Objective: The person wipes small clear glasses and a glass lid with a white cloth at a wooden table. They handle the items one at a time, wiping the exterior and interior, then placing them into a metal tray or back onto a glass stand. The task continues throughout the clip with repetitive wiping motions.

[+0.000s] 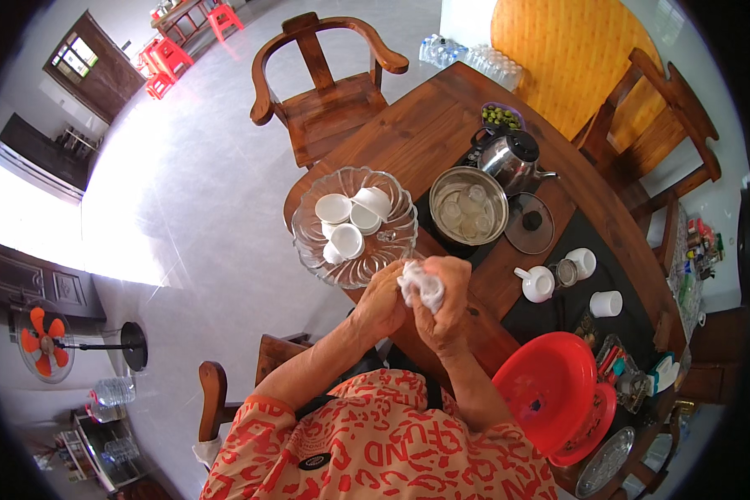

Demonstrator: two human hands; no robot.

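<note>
In front of my chest, above the table edge, my right hand [447,310] is closed on a crumpled white cloth [422,287]. My left hand [380,302] is curled close against it, and whatever its fingers hold is hidden. Just beyond my left hand stands a scalloped clear glass bowl [308,247] with several white cups [347,241] in it. Ahead and to the right, a steel pot [434,218] holds small clear glasses [475,205] in liquid. Its glass lid [532,240] lies beside it.
A steel kettle [508,163] and a bowl of green fruit [500,116] stand at the back. To the right are a white pitcher [537,284], a strainer [566,272], a white cup [606,304] and red basins [550,367]. A wooden armchair [332,108] faces the table.
</note>
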